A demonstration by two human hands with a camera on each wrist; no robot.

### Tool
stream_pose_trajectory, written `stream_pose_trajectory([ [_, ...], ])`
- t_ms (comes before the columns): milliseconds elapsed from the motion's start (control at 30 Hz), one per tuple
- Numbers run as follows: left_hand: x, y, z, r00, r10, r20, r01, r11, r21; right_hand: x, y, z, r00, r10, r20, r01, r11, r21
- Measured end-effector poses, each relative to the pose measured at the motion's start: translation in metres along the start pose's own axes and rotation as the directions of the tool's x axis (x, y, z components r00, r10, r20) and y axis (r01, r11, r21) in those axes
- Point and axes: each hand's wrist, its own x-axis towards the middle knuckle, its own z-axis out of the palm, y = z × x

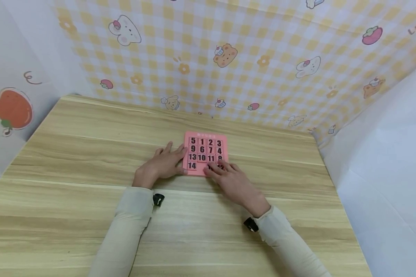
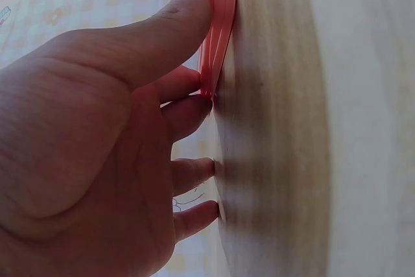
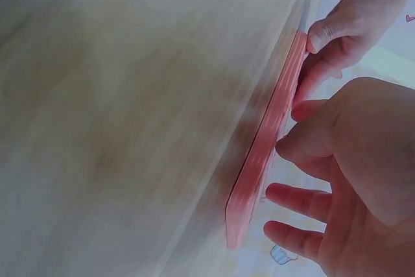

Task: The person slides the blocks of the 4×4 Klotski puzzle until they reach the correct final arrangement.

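Observation:
A pink number sliding puzzle (image 1: pixel 201 174) lies flat on the table in the head view. Its top rows read 5, 1, 2, 3 and 9, 6, 7, 4. The bottom row has an open slot right of the 14 tile (image 1: pixel 192 166). My left hand (image 1: pixel 161 163) rests along the left edge, thumb at the near corner and fingers spread. Over the lower right reaches my right hand (image 1: pixel 234 182), its fingertips touching the bottom-row tiles and partly covering them. From the side, the puzzle's pink edge (image 3: pixel 269 141) shows low beneath the right fingers (image 3: pixel 298 199).
The wood-grain table (image 1: pixel 90 215) extends around the puzzle on every side. A yellow-checked cloth (image 1: pixel 201 77) with cartoon prints hangs behind its back edge. White sheeting (image 1: pixel 384 173) borders the right side. Each wrist carries a small black device (image 1: pixel 158 199).

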Motion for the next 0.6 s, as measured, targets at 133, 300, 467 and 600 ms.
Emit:
stream_pose_trajectory([
  [133, 0.0, 0.0, 0.001, 1.0, 0.0, -0.004, 0.0, 1.0, -0.007, 0.003, -0.003, 0.001, 1.0, -0.009, 0.005, 0.009, 1.0, -0.01],
  [300, 0.0, 0.0, 0.001, 1.0, 0.003, -0.009, -0.003, 1.0, 0.0, 0.008, -0.008, 0.001, 1.0, -0.019, 0.017, 0.019, 1.0, 0.0],
  [467, 0.001, 0.0, 0.001, 1.0, 0.007, -0.009, -0.007, 1.0, 0.007, 0.013, -0.013, -0.002, 0.999, -0.038, 0.012, 0.038, 0.999, -0.013],
  [600, 0.001, -0.001, 0.001, 1.0, 0.007, -0.007, -0.007, 1.0, 0.006, 0.018, -0.017, -0.005, 0.998, -0.058, -0.007, 0.058, 0.998, -0.039],
])
